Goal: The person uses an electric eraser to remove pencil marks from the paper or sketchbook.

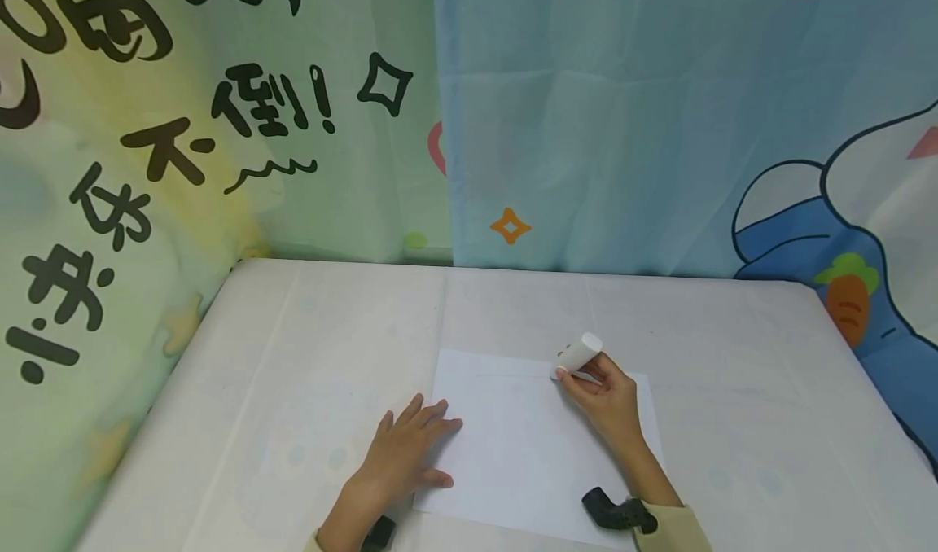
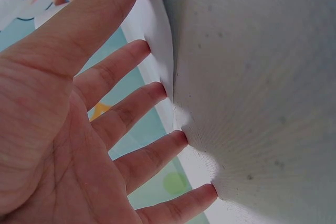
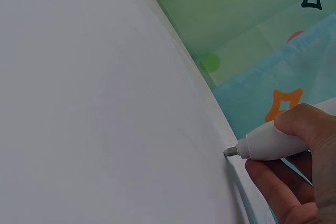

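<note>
Two hands are over the table (image 1: pixel 293 357) in the head view. The right hand (image 1: pixel 611 397) pinches a fat white pen (image 1: pixel 576 355) between thumb and fingers. The pen is by the far edge of the paper (image 1: pixel 513 446), over on its right half. It slants: the blunt end sticks up to the right, and the other end points down to the left. The left hand (image 1: pixel 406 446) is well apart from it, at the paper's left edge, with its fingers spread. So the right hand is the one close to the pen.

The left wrist view shows the left hand's finger ends better. The pointing finger (image 2: pixel 115 66) touches the paper, and the little finger (image 2: pixel 181 203) rests on the table beside it. I cannot make out the pen there.

The right wrist view shows what the head view hides: the pen's grey tip (image 3: pixel 231 151). It points at the paper, near the edge, and is touching it or just above; I cannot tell which. Behind hangs a blue and green cloth (image 3: pixel 247 40) with an orange star (image 3: pixel 276 103)
</note>
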### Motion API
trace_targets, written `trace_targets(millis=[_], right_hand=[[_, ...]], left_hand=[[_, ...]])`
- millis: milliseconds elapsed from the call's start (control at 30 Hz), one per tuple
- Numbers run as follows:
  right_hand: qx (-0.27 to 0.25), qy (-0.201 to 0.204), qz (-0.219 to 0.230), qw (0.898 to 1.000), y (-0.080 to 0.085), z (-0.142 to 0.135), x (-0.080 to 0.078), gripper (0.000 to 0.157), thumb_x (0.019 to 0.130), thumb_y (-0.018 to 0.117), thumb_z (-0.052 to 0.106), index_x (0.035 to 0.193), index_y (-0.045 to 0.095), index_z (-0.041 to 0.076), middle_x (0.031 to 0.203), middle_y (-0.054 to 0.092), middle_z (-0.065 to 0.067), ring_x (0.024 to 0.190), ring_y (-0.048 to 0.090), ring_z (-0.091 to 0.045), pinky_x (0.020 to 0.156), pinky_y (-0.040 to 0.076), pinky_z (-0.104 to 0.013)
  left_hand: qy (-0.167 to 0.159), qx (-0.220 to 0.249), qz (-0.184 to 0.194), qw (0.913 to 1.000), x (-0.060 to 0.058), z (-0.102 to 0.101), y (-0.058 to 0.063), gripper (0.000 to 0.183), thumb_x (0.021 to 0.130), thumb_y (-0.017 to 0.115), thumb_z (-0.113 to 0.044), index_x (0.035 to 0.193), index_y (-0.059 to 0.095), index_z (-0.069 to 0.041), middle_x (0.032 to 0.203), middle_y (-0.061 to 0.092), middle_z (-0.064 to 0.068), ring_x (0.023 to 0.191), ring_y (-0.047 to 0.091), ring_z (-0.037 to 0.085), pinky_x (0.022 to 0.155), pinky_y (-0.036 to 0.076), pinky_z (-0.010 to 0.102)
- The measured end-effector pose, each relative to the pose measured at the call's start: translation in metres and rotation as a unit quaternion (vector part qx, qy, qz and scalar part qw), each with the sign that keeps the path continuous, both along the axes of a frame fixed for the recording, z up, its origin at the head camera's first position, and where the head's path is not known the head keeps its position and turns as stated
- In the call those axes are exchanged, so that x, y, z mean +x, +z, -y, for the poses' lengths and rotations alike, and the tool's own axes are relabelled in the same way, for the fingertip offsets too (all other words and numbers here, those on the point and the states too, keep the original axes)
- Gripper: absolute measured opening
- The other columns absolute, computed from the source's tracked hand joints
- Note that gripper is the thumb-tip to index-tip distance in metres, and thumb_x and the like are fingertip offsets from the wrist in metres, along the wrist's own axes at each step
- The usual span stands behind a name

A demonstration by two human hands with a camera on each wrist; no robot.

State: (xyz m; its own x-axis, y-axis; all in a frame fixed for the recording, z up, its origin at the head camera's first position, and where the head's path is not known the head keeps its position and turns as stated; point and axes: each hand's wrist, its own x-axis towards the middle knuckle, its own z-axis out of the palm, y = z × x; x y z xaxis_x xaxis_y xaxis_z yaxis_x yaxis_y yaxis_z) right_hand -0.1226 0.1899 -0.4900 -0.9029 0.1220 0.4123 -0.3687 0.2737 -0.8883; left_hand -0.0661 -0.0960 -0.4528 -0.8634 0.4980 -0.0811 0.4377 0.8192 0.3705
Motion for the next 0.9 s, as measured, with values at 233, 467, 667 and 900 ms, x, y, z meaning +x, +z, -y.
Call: trace_targets(millis=[233,467,667,900], right_hand=[[0.006,-0.004,0.006,1.0,-0.0018,-0.0005,-0.0004,0.04,0.072,0.074,-0.019,0.11,0.06,-0.017,0.106,0.063,-0.036,0.09,0.06,0.013,0.074,0.052,-0.01],[0.003,-0.004,0.012,1.0,-0.0018,-0.0003,-0.0004,0.04,0.072,0.073,-0.02,0.109,0.06,-0.017,0.103,0.064,0.012,0.09,0.061,0.012,0.073,0.053,-0.012],[-0.004,0.005,0.006,1.0,-0.001,-0.0007,-0.0001,0.038,0.073,0.073,-0.019,0.109,0.061,-0.016,0.102,0.062,0.018,0.091,0.062,0.01,0.073,0.053,-0.013],[-0.008,0.004,0.003,1.0,-0.0014,-0.0009,-0.0005,0.038,0.072,0.072,-0.02,0.109,0.061,-0.016,0.103,0.065,0.008,0.09,0.063,0.01,0.073,0.054,-0.013]], left_hand=[[-0.003,0.002,-0.003,1.0,-0.0002,0.0003,0.0,0.07,0.071,0.081,-0.037,0.134,0.058,-0.017,0.145,0.05,0.009,0.137,0.039,0.039,0.1,0.037,0.067],[0.001,0.002,-0.005,1.0,-0.0008,-0.0006,0.0001,0.07,0.07,0.082,-0.036,0.133,0.058,-0.018,0.145,0.05,0.009,0.137,0.04,0.039,0.1,0.037,0.067],[0.0,0.004,-0.008,1.0,-0.0007,-0.0004,-0.0008,0.07,0.07,0.083,-0.036,0.133,0.058,-0.018,0.145,0.051,0.008,0.137,0.04,0.039,0.099,0.038,0.067],[0.0,0.004,-0.007,1.0,-0.0004,-0.0002,-0.0006,0.071,0.07,0.083,-0.036,0.133,0.058,-0.018,0.145,0.051,0.009,0.137,0.04,0.039,0.1,0.037,0.067]])
